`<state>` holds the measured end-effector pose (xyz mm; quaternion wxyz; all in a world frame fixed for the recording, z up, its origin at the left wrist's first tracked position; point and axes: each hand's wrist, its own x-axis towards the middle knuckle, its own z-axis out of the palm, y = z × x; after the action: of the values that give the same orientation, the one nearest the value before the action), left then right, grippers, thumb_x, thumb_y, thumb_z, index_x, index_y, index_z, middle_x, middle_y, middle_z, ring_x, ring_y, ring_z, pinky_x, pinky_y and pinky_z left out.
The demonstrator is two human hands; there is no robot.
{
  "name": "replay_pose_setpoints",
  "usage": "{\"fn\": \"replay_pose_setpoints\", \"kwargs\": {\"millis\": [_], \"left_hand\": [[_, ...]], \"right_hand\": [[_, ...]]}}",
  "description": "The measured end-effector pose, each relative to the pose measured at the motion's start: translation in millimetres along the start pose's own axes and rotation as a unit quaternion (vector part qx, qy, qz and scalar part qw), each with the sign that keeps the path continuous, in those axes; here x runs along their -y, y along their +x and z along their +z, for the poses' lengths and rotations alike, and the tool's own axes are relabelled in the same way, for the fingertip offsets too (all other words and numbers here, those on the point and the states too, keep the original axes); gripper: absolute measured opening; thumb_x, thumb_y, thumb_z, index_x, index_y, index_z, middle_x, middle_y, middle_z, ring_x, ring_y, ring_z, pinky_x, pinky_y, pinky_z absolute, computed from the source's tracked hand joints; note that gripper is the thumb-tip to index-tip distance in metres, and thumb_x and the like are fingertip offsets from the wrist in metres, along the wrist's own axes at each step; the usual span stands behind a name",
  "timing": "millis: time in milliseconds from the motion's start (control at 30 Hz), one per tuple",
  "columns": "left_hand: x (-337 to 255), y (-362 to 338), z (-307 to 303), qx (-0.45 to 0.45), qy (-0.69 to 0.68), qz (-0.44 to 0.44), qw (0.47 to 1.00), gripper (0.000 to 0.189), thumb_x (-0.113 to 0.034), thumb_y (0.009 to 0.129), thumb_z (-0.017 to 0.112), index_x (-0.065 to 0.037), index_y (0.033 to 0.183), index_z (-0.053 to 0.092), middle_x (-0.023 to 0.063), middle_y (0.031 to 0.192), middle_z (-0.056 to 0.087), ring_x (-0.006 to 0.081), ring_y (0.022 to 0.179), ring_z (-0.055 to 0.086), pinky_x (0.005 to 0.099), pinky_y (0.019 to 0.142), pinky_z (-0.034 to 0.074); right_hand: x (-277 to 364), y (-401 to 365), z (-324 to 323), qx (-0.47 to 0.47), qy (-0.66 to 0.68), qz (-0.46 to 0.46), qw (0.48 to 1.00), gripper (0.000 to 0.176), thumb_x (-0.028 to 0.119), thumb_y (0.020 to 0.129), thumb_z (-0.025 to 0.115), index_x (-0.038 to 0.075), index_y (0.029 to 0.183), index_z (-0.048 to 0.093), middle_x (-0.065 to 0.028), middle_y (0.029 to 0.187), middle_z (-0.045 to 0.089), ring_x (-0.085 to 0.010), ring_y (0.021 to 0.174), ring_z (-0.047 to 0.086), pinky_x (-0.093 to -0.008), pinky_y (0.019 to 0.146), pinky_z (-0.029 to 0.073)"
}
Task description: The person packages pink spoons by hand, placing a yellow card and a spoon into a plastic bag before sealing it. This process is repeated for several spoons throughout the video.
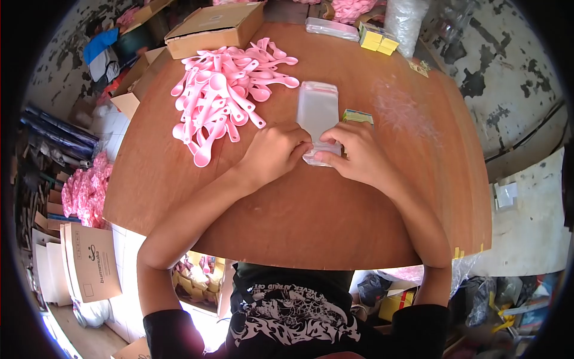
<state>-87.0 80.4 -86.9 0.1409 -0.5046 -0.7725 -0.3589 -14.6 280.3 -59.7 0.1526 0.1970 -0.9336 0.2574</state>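
A stack of clear plastic bags [317,110] lies on the wooden table in front of me. At its near end, my left hand [276,149] pinches the left edge of a clear plastic bag [321,159]. My right hand [357,152] grips the same bag from the right, with thumb and fingers curled on it. Part of the bag is hidden by my fingers. Just beyond my right hand sits a small green and yellow box [358,116], partly covered by it. A heap of pink plastic spoons [218,90] spreads to the left of the stack.
Along the far edge of the wooden table [287,215] stand a cardboard box [215,29], a pack of clear bags [332,29] and yellow boxes [378,39]. Thin clear scraps [403,110] lie on the right. A person [101,51] is at the far left.
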Motion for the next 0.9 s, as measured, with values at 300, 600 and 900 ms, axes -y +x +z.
{"fn": "replay_pose_setpoints", "kwargs": {"millis": [300, 600, 900], "left_hand": [[0.2, 0.7, 6.2, -0.019, -0.099, -0.052, 0.993, 0.012, 0.002, 0.078, 0.067, 0.0, 0.089, 0.068, 0.0159, 0.084, 0.067, 0.0302, 0.071, 0.066, 0.0384, 0.066, 0.054], [-2.4, -0.9, 7.4, -0.017, -0.121, -0.058, 0.991, 0.038, 0.005, 0.078, 0.066, -0.002, 0.115, 0.059, 0.0175, 0.092, 0.067, 0.029, 0.073, 0.068, 0.0364, 0.066, 0.056], [-10.6, -5.6, 1.2, -0.064, -0.143, -0.063, 0.986, 0.048, -0.002, 0.078, 0.07, -0.003, 0.123, 0.053, 0.0121, 0.093, 0.059, 0.0237, 0.076, 0.062, 0.0362, 0.067, 0.054]], "right_hand": [[-13.0, 2.7, 9.6, -0.057, 0.004, -0.016, 0.998, 0.009, 0.01, 0.076, 0.071, 0.001, 0.075, 0.068, -0.0119, 0.072, 0.067, -0.0252, 0.067, 0.066, -0.0367, 0.063, 0.049], [-11.0, 2.8, 2.5, -0.062, 0.077, 0.029, 0.995, 0.013, 0.012, 0.086, 0.066, -0.001, 0.087, 0.069, -0.0118, 0.073, 0.066, -0.0207, 0.063, 0.061, -0.0321, 0.058, 0.046], [-7.6, 4.8, -0.6, -0.163, 0.104, 0.103, 0.976, 0.011, 0.012, 0.084, 0.067, 0.001, 0.085, 0.07, -0.0127, 0.076, 0.067, -0.0247, 0.067, 0.064, -0.035, 0.061, 0.049]]}}
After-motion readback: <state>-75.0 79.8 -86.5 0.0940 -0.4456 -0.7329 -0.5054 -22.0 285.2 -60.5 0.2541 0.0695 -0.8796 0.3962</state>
